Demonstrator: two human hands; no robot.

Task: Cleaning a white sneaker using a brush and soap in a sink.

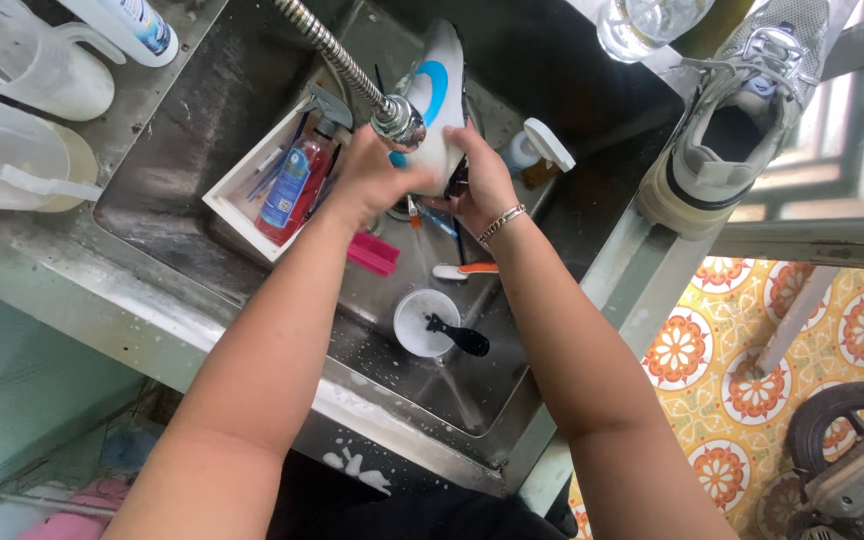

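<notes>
1. I'm watching both hands working over the steel sink (202, 110); they're gripping a white shoe with a blue mark (437, 95) under the flexible tap head (397, 120).
2. L hand (377, 180) is wrapping the shoe's near end from the left, fingers closed on it; R hand (482, 180), w/ a bracelet, is clamping the other side.
3. Shoe is sitting upright-ish, toe pointing away, above the drain area.
4. Risk, my guess: wet sole + soapy grip, so the shoe could be slipping down onto the white cup w/ black brush (432, 325) and tipping it.
5. Spray bottle w/ red liquid (297, 185) in the white tray (227, 205) is lying near the L wrist; an elbow swing could be knocking it.
6. Second grey shoe (742, 120) is perching on the sink edge, could be toppling if bumped.
</notes>
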